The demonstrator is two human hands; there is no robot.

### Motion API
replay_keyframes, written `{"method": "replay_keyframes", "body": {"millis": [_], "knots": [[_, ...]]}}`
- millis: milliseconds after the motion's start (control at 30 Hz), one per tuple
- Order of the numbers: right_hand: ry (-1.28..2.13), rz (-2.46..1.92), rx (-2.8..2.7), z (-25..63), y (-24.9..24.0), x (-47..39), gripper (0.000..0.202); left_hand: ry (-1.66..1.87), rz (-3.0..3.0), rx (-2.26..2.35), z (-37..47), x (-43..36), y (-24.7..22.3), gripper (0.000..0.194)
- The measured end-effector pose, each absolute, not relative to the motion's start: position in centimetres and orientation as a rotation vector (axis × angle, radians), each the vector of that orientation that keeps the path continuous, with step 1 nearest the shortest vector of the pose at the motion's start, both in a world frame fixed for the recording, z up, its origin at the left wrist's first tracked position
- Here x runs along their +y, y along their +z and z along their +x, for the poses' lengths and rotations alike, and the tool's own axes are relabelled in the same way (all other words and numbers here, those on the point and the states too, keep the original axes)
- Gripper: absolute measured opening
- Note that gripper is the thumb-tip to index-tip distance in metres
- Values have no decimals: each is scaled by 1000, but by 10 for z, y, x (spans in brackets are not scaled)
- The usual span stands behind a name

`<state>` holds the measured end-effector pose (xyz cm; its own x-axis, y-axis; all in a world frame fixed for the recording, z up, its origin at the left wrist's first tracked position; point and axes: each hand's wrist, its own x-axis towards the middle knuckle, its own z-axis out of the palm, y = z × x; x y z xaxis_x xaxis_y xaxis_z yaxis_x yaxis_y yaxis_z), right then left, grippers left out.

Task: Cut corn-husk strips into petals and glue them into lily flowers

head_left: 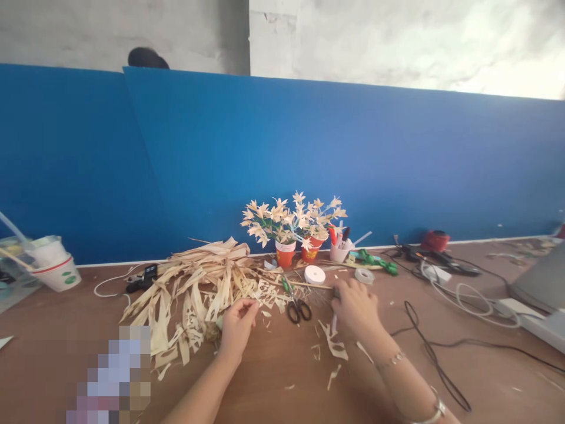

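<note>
Blue partition [282, 147] panels stand behind a brown table [273, 377], with a patchy grey wall above. Dried husks [198, 294] lie heaped on the left of the work area, just beyond and beside the person's left hand [237, 330]. Its thumb and fingertips are drawn together in a pinch; whether something small sits between them cannot be told. The right hand [356, 306] reaches over the table palm down, fingers bent at the near end of a thin stick [315, 285]; its fingertips are hidden, so whether they grasp it cannot be told either. The husks look feather-light and papery, likely to split along the grain if bent sharply, so a soft hold near the thicker, gathered end would seem safest. The stick appears light and fairly stiff, best taken near its middle. Many longer strips slant from the near left up toward the far right, though others droop toward the person. The stick's long axis runs nearly left to right, passing just beyond the loops of the scissors [293, 301], whose handles face the person. Pale scraps [336, 348] lie below the right hand.
</note>
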<state>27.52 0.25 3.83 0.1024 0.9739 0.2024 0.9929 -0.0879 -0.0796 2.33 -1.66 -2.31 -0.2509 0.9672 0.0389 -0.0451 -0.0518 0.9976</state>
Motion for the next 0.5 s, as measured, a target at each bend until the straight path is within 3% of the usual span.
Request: {"method": "replay_keyframes", "body": {"millis": [200,500], "knots": [[277,-1445,-2444,187,34,3,16,1469,1080,1297,25,-21,-16,32],[337,-1525,-2342,159,-5,12,14,1491,1009,1286,26,-20,-18,22]]}}
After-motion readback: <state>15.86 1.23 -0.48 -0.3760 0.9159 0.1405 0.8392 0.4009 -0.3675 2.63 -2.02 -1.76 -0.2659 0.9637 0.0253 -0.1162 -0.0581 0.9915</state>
